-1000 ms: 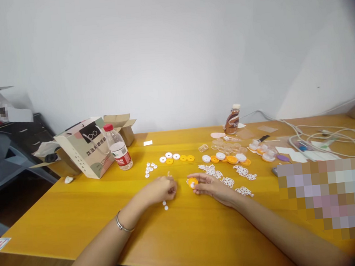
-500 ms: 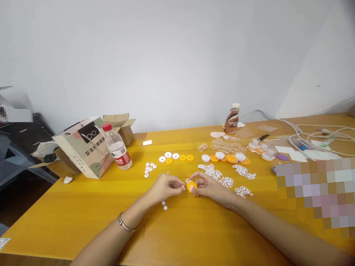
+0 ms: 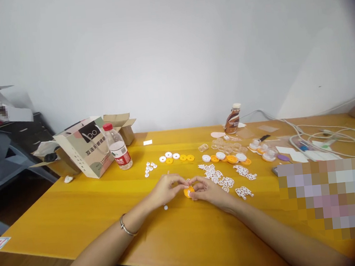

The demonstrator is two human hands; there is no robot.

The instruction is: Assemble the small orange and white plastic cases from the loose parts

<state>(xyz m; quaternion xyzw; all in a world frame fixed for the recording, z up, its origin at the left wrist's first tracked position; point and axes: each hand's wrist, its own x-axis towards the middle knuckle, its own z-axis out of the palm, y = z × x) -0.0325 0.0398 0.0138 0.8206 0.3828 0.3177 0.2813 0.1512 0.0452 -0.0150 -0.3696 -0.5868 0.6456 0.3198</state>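
Note:
My right hand (image 3: 203, 187) is closed around the edge of a small orange disc (image 3: 187, 191), tilted and held just above the table. A pale bit shows in the disc's middle by my thumb. My left hand (image 3: 170, 188) meets it from the left, thumb and forefinger pinched at the disc's upper edge. Something whitish is at those fingertips, too small to name. Below my left hand lies a small white round piece (image 3: 166, 207). White openwork pieces (image 3: 226, 181) are spread beside my right hand.
Small white knobs (image 3: 149, 167) and a row of white and orange discs (image 3: 183, 158) lie beyond my hands. Clear plastic rings (image 3: 225, 146) and more discs (image 3: 232, 158) are at right. A water bottle (image 3: 121, 153), paper bag (image 3: 95, 157), coffee bottle (image 3: 233, 121) and white cables (image 3: 321, 125) stand or lie farther out.
My left fingertips have moved right and now touch the disc. The disc has shifted slightly left and tipped. One of two small white round pieces near my left hand no longer shows.

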